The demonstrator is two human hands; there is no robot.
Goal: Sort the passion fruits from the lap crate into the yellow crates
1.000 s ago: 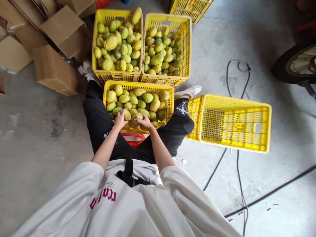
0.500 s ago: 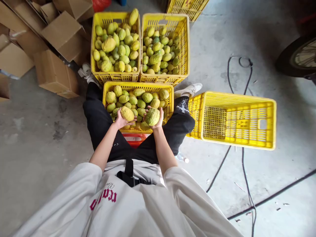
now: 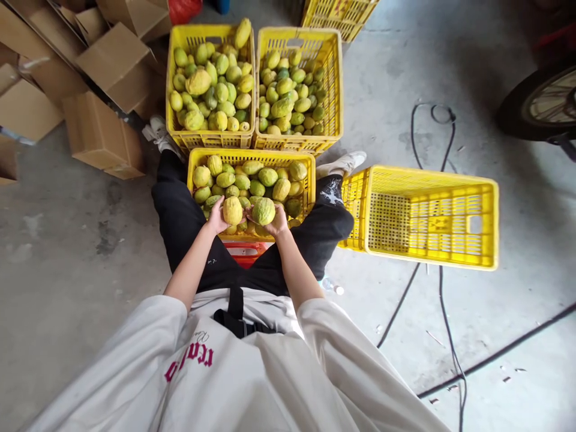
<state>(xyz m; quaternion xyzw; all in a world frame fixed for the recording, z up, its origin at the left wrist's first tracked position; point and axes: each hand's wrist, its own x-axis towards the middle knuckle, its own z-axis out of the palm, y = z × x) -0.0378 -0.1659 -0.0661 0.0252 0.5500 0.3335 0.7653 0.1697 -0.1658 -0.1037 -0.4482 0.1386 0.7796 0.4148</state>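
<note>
My left hand (image 3: 218, 219) is closed around a yellow, bumpy fruit that looks like a citron (image 3: 233, 211). In my right hand (image 3: 278, 222) rests a greener, ribbed citron (image 3: 263, 211), its fingers partly hidden underneath. The two fruits are side by side with a small gap, above the near edge of a yellow plastic crate (image 3: 310, 180) between my legs. Inside that crate lie several more yellow-green citrons (image 3: 268, 176), some covered from view by my hands.
Beyond are two yellow crates, left (image 3: 209, 139) and right (image 3: 339, 90), filled with similar fruit. On the right, a yellow crate (image 3: 432, 225) lies on its side. Cardboard boxes (image 3: 96, 132) fill the upper left. Black cables (image 3: 443, 312) cross the floor near a wheel (image 3: 540, 102).
My right hand has moved left with the greener citron, bringing it close to the yellow one. The yellow citron has turned more upright in my left hand.
</note>
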